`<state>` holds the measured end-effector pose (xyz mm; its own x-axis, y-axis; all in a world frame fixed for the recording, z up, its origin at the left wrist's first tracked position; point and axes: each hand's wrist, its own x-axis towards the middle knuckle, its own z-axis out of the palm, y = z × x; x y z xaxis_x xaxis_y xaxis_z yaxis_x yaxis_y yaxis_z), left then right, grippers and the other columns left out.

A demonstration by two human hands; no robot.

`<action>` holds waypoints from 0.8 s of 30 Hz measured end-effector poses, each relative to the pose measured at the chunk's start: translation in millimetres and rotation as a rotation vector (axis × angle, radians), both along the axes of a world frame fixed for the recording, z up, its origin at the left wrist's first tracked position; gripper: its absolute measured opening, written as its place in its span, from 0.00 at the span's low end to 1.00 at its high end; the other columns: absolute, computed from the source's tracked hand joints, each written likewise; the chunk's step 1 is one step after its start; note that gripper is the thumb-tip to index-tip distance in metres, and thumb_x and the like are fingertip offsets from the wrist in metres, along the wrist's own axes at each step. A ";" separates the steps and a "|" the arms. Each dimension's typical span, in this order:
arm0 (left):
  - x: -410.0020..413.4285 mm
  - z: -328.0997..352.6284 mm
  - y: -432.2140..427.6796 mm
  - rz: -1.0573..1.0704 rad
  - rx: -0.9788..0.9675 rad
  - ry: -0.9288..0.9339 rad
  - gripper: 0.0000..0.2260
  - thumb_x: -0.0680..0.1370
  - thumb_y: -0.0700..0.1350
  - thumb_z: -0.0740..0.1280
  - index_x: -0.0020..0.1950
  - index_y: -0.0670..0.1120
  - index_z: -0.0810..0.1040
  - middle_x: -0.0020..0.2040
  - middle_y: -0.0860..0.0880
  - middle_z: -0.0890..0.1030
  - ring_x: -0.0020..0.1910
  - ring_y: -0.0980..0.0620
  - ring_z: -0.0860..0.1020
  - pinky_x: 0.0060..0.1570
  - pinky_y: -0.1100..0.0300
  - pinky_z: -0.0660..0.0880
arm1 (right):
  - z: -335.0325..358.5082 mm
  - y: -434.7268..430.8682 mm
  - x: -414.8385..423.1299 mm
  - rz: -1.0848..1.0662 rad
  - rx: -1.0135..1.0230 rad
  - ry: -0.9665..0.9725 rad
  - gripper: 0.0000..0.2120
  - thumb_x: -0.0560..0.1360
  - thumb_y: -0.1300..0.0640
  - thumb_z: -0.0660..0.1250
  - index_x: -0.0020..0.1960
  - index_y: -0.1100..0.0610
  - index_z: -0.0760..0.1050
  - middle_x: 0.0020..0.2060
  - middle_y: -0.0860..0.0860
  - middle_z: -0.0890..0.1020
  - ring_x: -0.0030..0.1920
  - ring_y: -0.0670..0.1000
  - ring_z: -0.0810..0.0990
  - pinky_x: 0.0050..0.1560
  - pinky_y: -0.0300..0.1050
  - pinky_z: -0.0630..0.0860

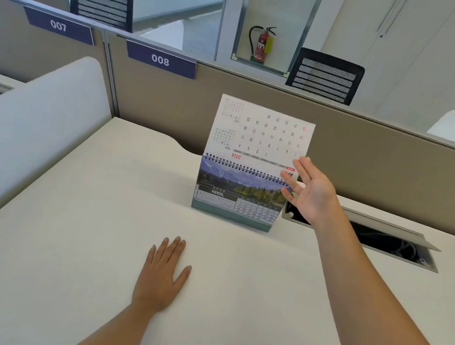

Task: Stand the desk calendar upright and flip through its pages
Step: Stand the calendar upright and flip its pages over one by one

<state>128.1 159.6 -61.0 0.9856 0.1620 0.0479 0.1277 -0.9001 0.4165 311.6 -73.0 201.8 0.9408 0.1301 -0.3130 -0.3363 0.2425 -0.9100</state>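
Calendar (235, 200) stood upright at 12 o'clock, one page (260, 131) mid-flip. Right hand (311, 192) open-fingered at that page's edge, left hand (162, 274) flat, empty on bench (59, 234). More pages left.

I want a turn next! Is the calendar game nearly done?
Partly. The spiral-bound desk calendar already stands upright on the white desk. The right hand is lifting one page over the top, showing April. More pages remain. The left hand rests flat.

The pale desk (88, 239) carries the desk calendar (239, 195), standing upright toward its far edge. The left hand (162, 274) lies flat, palm down, on the near middle. An open cable hatch (360, 233) sits at far right.
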 end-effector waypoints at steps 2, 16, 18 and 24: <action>0.3 0.3 0.0 0.000 -0.006 -0.005 0.28 0.79 0.60 0.48 0.78 0.52 0.53 0.78 0.55 0.53 0.77 0.53 0.47 0.74 0.55 0.40 | -18.6 -2.7 -1.0 -0.114 -0.128 -0.053 0.14 0.78 0.52 0.64 0.64 0.48 0.74 0.61 0.45 0.78 0.60 0.51 0.79 0.56 0.49 0.74; -0.2 0.7 -0.5 0.005 -0.008 -0.006 0.28 0.79 0.60 0.49 0.78 0.52 0.52 0.78 0.56 0.53 0.77 0.54 0.45 0.74 0.54 0.40 | -129.0 -10.7 -34.1 0.283 -0.660 0.031 0.36 0.79 0.63 0.63 0.79 0.47 0.48 0.77 0.51 0.59 0.76 0.54 0.58 0.69 0.50 0.61; 0.0 0.3 -0.6 0.004 -0.008 -0.011 0.28 0.79 0.60 0.49 0.78 0.52 0.53 0.78 0.55 0.54 0.77 0.54 0.46 0.74 0.55 0.40 | -131.3 -8.9 -35.5 0.268 -0.650 0.033 0.35 0.79 0.63 0.63 0.78 0.47 0.49 0.77 0.51 0.61 0.76 0.55 0.60 0.68 0.50 0.62; 0.9 0.7 -0.5 0.001 0.001 -0.013 0.28 0.79 0.60 0.49 0.78 0.51 0.53 0.78 0.55 0.54 0.77 0.53 0.46 0.74 0.54 0.40 | -136.9 -9.1 -40.1 0.163 -0.632 0.031 0.34 0.77 0.63 0.66 0.77 0.49 0.55 0.75 0.53 0.65 0.72 0.58 0.66 0.65 0.50 0.66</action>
